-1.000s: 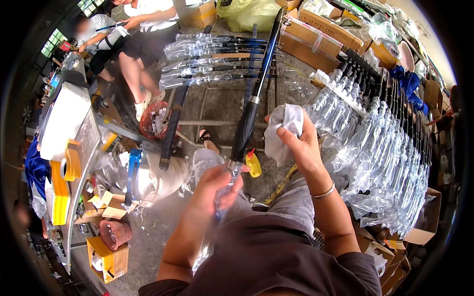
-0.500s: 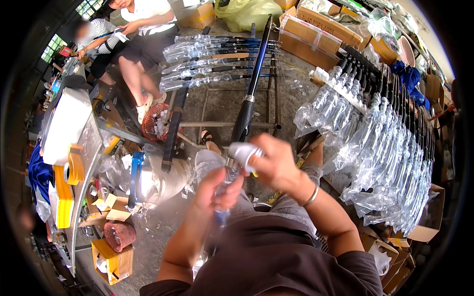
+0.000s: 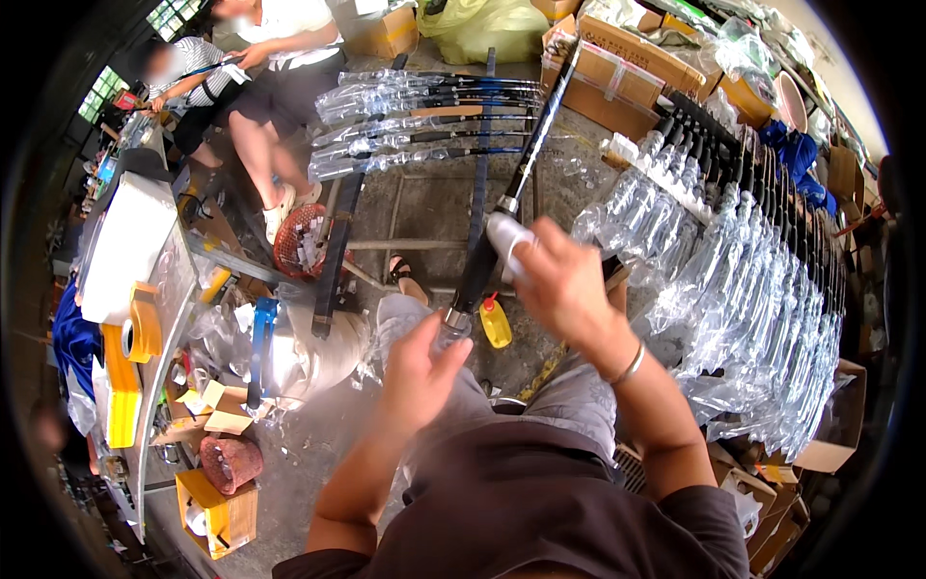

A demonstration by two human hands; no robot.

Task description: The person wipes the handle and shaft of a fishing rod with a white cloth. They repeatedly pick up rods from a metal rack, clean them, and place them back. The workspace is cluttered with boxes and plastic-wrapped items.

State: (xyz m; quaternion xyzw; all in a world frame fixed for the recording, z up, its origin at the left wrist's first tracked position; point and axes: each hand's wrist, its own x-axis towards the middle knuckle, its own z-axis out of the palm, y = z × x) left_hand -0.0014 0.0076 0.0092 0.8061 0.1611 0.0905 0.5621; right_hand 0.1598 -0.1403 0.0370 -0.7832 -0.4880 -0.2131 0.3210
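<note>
A dark fishing rod (image 3: pixel 478 265) slants up and to the right in front of me. Its thick black handle ends in a silver butt close to my lap. Around that butt end, beside some clear plastic, closes my left hand (image 3: pixel 422 372). My right hand (image 3: pixel 564 285) presses a white cloth-like piece (image 3: pixel 507 237) against the upper part of the handle; motion blurs it somewhat, and its exact kind is hard to make out. Below the right hand, a small yellow bottle (image 3: pixel 496 322) with a red cap shows on the floor.
Several plastic-sleeved rods (image 3: pixel 424 101) lie across a metal rack ahead. At right leans a long row of bagged rods (image 3: pixel 743 299). Cardboard boxes (image 3: pixel 603 87) stand behind. Left are a table (image 3: pixel 178 318), a red basket (image 3: pixel 301 236) and two seated people (image 3: pixel 280 106).
The rod has tilted further right. My right hand with the white piece has moved up along the handle, away from my left hand. The yellow bottle has come into view.
</note>
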